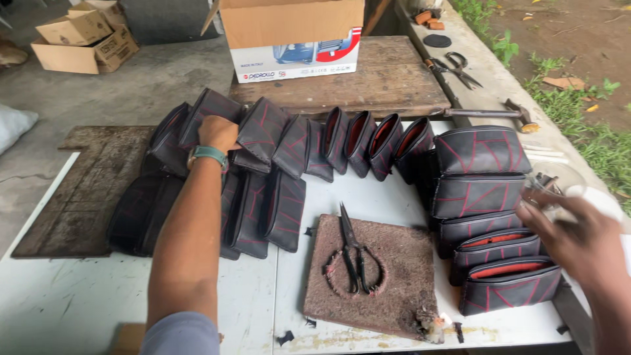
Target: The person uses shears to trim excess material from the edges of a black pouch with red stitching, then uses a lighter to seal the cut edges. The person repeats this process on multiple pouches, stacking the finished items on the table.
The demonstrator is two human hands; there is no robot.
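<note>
1. I work at a white table (85, 296) outdoors on a concrete floor, grass to my right, a cardboard box (292, 36) on a wooden board (388, 82) ahead.
2. Black pouches (263, 135) stitched in red stand in rows across the table.
3. My left hand (217, 133) is closed on one pouch at the back left; my right hand (578, 240), blurred, hovers with fingers spread beside the right-hand stack.

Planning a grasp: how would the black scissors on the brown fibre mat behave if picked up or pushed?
The black scissors look like rigid metal, so probably stiff and fairly heavy for their size. They lie flat and closed on the rough brown fibre mat, so a push would likely drag rather than slide. Rolling or tipping seems unlikely; neither hand touches them.
</note>
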